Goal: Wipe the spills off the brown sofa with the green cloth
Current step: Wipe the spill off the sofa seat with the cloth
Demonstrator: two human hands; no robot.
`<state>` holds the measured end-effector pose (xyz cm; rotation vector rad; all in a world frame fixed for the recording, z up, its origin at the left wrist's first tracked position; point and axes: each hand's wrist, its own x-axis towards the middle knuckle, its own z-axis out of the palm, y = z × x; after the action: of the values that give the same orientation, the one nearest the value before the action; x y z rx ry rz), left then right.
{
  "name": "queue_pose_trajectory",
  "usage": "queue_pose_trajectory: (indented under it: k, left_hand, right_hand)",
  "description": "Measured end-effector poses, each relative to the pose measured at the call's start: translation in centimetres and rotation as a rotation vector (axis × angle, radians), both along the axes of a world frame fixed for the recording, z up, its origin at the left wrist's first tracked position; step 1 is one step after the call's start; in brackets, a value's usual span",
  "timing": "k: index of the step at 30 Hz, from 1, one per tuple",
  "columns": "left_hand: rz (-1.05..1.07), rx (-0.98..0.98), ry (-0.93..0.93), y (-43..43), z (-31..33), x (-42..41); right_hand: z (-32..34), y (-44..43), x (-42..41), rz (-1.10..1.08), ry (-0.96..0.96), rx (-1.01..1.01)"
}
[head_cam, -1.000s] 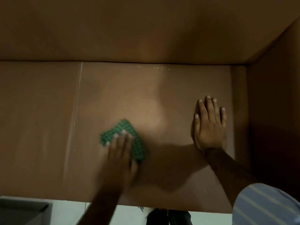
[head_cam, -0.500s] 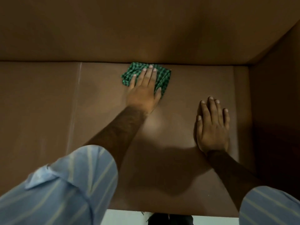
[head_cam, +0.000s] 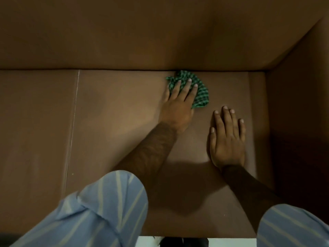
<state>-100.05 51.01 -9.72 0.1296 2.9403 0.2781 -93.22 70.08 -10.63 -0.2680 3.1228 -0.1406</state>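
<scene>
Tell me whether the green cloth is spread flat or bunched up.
Bunched up. The green cloth is crumpled into uneven folds under the left hand, pressed against the seam where seat meets backrest.

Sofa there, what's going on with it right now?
A person is wiping the brown sofa seat. The left hand presses a green checked cloth flat against the cushion, right up at the crease under the backrest. The right hand rests palm-down on the seat beside it, apparently for support. No spill is clearly visible.
</scene>
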Motion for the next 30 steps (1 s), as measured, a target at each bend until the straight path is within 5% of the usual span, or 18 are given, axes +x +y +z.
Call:
queue_pose_trajectory:
  k: [3, 10, 16, 18, 23, 27, 30]
  left_hand:
    - [-0.116, -0.107, 0.016, -3.6, 0.1, -0.7]
    - [0.517, -0.057, 0.051, -5.3, -0.1, 4.1]
    - [-0.215, -0.108, 0.015, -2.7, 0.2, 9.8]
    - [-0.070, -0.144, 0.021, -6.7, 0.4, 10.9]
    - [0.668, -0.163, -0.065, -16.4, 1.0, 20.4]
    - [0.770, -0.128, -0.160, -13.1, 1.4, 30.4]
    - [0.803, -0.097, -0.159, -10.6, 1.1, 30.0]
  right_hand:
    - [-0.1, 0.0, 0.1, 0.000, 0.007, -0.005]
    - [-0.5, 0.0, 0.1, 0.001, 0.030, -0.006]
    - [-0.1, -0.2, 0.1, 0.002, 0.032, -0.007]
    - [-0.1, -0.3, 0.2, -0.001, 0.024, -0.013]
    - [-0.2, -0.3, 0.2, -0.005, 0.049, -0.022]
    - [-0.2, -0.3, 0.3, -0.016, 0.046, -0.014]
    - [-0.1, -0.4, 0.4, -0.019, 0.045, -0.011]
